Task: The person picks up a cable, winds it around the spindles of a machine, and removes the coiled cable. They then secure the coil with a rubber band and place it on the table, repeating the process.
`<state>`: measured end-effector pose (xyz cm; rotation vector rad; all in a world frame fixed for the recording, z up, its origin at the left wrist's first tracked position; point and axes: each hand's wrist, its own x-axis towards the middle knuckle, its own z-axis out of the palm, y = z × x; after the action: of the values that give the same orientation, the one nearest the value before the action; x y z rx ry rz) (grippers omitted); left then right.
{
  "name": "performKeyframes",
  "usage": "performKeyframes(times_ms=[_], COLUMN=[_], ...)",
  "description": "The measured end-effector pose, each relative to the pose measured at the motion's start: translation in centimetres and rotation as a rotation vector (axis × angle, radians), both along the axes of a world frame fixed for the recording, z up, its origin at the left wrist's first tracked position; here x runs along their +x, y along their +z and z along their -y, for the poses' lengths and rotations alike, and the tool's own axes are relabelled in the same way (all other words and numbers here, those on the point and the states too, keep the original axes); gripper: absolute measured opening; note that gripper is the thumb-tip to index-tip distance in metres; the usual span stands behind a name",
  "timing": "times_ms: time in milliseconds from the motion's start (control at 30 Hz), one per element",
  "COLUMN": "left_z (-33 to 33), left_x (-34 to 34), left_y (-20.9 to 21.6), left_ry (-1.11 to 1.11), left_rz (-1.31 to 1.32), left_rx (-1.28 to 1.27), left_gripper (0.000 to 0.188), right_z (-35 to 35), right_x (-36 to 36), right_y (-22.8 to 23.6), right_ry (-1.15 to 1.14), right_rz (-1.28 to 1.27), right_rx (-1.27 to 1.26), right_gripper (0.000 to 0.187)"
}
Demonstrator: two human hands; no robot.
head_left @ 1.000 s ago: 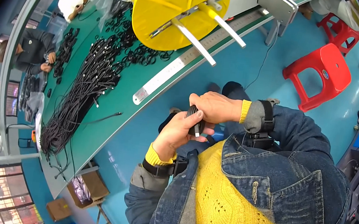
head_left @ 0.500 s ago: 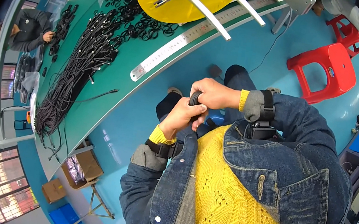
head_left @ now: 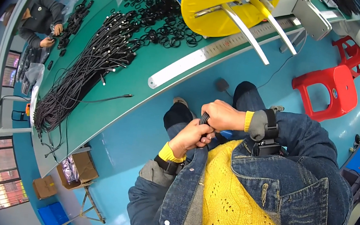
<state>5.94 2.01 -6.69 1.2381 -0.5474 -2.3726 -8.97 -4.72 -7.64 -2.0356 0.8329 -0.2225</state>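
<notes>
A small coil of black cable [head_left: 205, 119] is held in front of my body, away from the table edge. My left hand [head_left: 191, 137] is closed round its lower part, with the thumb laid along it. From the other side my right hand [head_left: 224, 117] grips the upper part, its fingers curled over. Much of the coil is hidden by my fingers. On the green table to the left lies a large bundle of long black cables [head_left: 83, 70] with light-tipped ends. One loose cable end [head_left: 120, 97] sticks out toward me.
A yellow round winding disc [head_left: 224, 16] with metal rods juts over the table's near edge. Beside it lies a long steel ruler [head_left: 181, 71]. Many small black rings [head_left: 165, 33] are scattered behind. Red stools [head_left: 328, 93] stand on the right; two people sit across the table.
My view has shifted, so the table and my hands sit a little differently in it. Both hands keep their hold on the coil. The co-worker in dark clothes now shows two hands.
</notes>
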Motion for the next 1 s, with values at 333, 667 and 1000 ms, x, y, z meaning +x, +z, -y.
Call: performKeyframes(times_ms=[333, 667, 1000], left_z=[-0.7, 12.5, 19.0], left_x=[2.1, 6.6, 7.6], left_y=[0.5, 5.1, 4.1], left_ry=[0.457, 0.616, 0.507], left_rz=[-0.116, 0.568, 0.799], left_rx=[-0.230, -0.900, -0.759], left_gripper=[0.005, 0.008, 0.008], right_z=[7.9, 13.6, 14.3], right_x=[3.9, 7.1, 5.9], right_y=[5.2, 4.6, 3.2], right_ry=[0.016, -0.325, -0.368], right_rz=[0.207, 0.084, 0.299], right_rx=[-0.376, -0.709, -0.662], right_gripper=[0.019, 0.014, 0.018])
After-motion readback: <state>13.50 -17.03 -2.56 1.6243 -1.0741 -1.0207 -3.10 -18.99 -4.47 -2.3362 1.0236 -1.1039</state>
